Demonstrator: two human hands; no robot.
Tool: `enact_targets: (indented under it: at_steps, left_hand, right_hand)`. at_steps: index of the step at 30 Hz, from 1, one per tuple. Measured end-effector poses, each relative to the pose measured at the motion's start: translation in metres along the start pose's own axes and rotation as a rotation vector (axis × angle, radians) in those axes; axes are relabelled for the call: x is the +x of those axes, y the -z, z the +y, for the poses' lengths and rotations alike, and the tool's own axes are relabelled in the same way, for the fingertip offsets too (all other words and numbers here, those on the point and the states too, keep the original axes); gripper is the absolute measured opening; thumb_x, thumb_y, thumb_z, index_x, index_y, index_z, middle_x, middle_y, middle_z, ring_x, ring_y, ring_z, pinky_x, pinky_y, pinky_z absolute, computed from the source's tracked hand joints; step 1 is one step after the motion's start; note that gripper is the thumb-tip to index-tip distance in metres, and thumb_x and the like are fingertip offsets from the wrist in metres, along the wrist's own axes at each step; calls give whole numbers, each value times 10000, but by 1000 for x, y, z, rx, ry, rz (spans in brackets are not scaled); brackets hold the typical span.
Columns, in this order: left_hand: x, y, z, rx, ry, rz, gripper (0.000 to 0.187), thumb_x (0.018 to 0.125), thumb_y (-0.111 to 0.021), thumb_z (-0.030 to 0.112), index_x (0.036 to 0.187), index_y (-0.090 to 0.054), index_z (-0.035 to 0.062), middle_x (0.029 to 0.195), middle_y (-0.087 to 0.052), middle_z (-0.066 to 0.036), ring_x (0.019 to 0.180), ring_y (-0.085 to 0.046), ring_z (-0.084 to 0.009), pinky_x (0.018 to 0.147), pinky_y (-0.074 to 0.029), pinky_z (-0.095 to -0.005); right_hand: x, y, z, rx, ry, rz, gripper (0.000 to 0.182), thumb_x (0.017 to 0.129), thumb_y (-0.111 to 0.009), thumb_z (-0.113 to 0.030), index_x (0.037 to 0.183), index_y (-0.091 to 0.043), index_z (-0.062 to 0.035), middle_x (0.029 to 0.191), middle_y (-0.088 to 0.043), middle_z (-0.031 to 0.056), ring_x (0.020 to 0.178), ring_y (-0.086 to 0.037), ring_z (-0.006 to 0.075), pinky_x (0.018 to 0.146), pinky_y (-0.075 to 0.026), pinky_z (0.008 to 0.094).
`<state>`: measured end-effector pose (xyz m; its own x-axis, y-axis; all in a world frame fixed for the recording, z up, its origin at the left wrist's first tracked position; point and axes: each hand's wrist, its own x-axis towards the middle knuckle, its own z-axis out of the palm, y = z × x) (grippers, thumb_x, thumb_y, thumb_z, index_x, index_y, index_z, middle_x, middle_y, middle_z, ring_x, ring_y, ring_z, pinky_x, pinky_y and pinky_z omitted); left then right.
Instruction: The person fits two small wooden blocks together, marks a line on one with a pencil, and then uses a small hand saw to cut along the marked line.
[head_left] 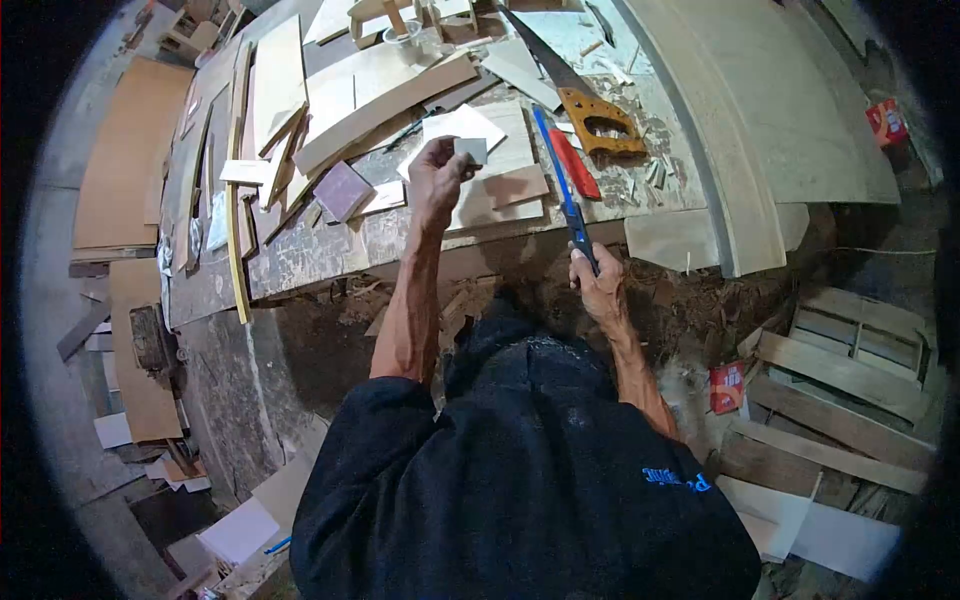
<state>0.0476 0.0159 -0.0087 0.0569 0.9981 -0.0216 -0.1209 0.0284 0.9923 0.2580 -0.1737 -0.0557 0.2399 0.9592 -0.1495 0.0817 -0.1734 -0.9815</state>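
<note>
Left section of the counter [300, 255]: pale flat plywood offcuts [275, 85] lie stacked and overlapping, with a thin yellow strip [236, 215] hanging over the near edge. Centre: the left hand [437, 178] is raised above the near edge, its grip closed on a small pale square wood block [471, 150], pinched at the fingertips, probably for inspection. Right: the right hand [598, 285], just off the near edge, has its grip closed round the handle of a long blue-and-red bladed tool [563, 170], which lies angled across the counter. Beyond it rests a wooden-handled handsaw [575, 95].
</note>
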Motion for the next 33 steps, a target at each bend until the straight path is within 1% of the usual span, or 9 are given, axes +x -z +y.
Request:
enact_targets:
  at_steps: [2, 3, 9, 13, 16, 23, 26, 28, 33]
  left_hand:
    - [-9, -15, 1, 56, 19, -7, 221, 858, -608, -12, 1071, -580, -65, 907, -670, -154, 743, -669, -187, 635, -561, -291]
    - [-8, -17, -3, 160, -14, -48, 207, 874, -636, 50, 1037, -594, -70, 889, -665, -148, 775, -672, -205, 713, -581, -316]
    - [-9, -34, -19, 286, -25, 10, 146, 862, -670, 82, 921, -639, -48, 737, -676, -87, 638, -638, -131, 562, -519, -264]
    - [-22, -50, 2, 286, 17, 32, 211, 865, -585, 76, 977, -587, -104, 745, -664, -142, 684, -696, -197, 542, -556, -291]
    - [-22, -50, -3, 256, 89, 65, 136, 878, -641, 79, 941, -655, -40, 773, -681, -90, 622, -613, -114, 536, -497, -260]
    - [2, -25, -34, 413, -180, 75, 143, 893, -604, 81, 929, -650, -49, 761, -685, -107, 689, -651, -153, 653, -522, -291]
    - [10, -13, -4, 608, -327, 270, 229, 851, -586, 147, 899, -660, -64, 828, -700, -192, 745, -677, -270, 724, -531, -361]
    - [37, 16, -14, 702, -331, 273, 223, 871, -619, 143, 987, -665, -43, 820, -709, -149, 755, -672, -227, 732, -522, -323]
    - [79, 50, -20, 804, -273, 390, 260, 811, -657, 217, 900, -713, -20, 829, -710, -176, 765, -686, -269, 736, -527, -360]
  right_hand:
    - [0, 0, 5, -8, 15, -11, 204, 975, -514, -203, 893, -580, -28, 648, -514, -6, 563, -474, 87, 508, -391, 295]
    - [0, 0, 2, -69, 23, -22, 223, 982, -492, -163, 1041, -603, 21, 673, -540, 11, 596, -493, 86, 542, -429, 258]
    - [-6, -7, -21, -118, 78, -37, 189, 974, -503, -172, 976, -583, -1, 677, -550, 21, 611, -510, 105, 564, -433, 287]
    - [-9, -8, -32, -164, 42, -56, 174, 970, -499, -164, 950, -579, -10, 679, -557, 27, 607, -517, 115, 567, -438, 296]
    - [-7, -9, -20, -179, 31, -74, 174, 969, -495, -163, 953, -575, -9, 671, -567, 33, 610, -539, 122, 569, -463, 301]
    - [-4, -13, -21, -79, -26, -70, 182, 971, -491, -167, 928, -560, -4, 684, -586, 48, 594, -566, 119, 546, -497, 283]
    - [-4, -13, -25, -6, -23, -35, 186, 973, -490, -167, 911, -557, -5, 688, -588, 45, 593, -567, 113, 537, -491, 273]
    - [-4, -10, -26, 5, -35, -48, 189, 975, -490, -171, 903, -556, -9, 687, -588, 42, 597, -568, 111, 537, -490, 270]
    - [-5, -8, -21, 7, -88, -25, 211, 971, -492, -191, 867, -526, -11, 672, -577, 53, 575, -556, 129, 526, -468, 297]
